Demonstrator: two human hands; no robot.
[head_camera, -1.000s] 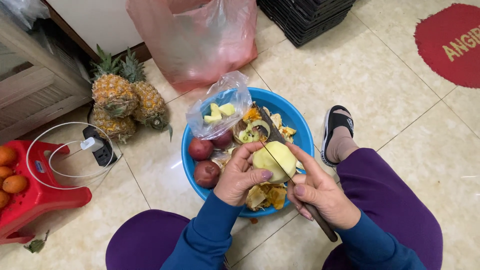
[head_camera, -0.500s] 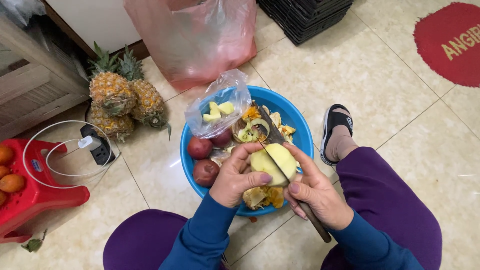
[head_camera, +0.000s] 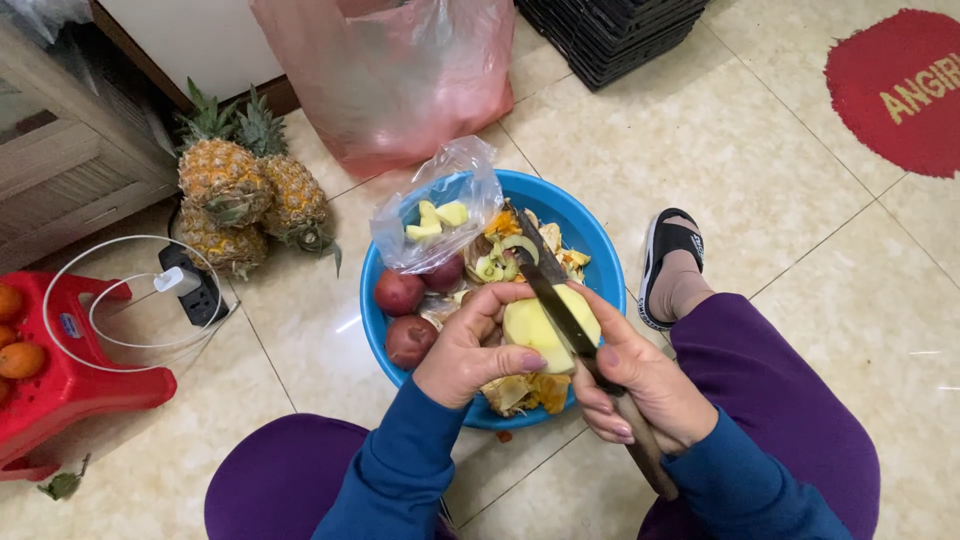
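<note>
— Since half a second ago, what has moved?

— Barely anything. Both hands sit a touch lower over the blue basin (head_camera: 596, 262), and the knife (head_camera: 560, 305) lies a little further across the fruit; the rest is unchanged.

— What does the left hand (head_camera: 470, 352) have?

— It is closed around a peeled, pale yellow fruit (head_camera: 535, 328), fingers curled over the top and thumb underneath, holding it just above the basin's near rim.

— And the right hand (head_camera: 645, 385)?

— It is wrapped tight around the knife's wooden handle, which sticks out past the wrist. The dark blade lies on the fruit, its tip pointing away over the basin.

— What is in the basin?

— Two red apples (head_camera: 400, 293) at the left side, orange and yellow peelings (head_camera: 525, 392) under the hands, and a clear plastic bag (head_camera: 432, 212) with pale cut fruit pieces resting on the far rim.

— Around it?

— Three pineapples (head_camera: 235, 190) on the tiled floor to the left, a power strip (head_camera: 195, 285) with a white plug beside them, a red stool (head_camera: 60, 375) further left, and a pink plastic bag (head_camera: 390, 70) behind the basin. A foot in a black sandal (head_camera: 668, 262) rests to the right.
</note>
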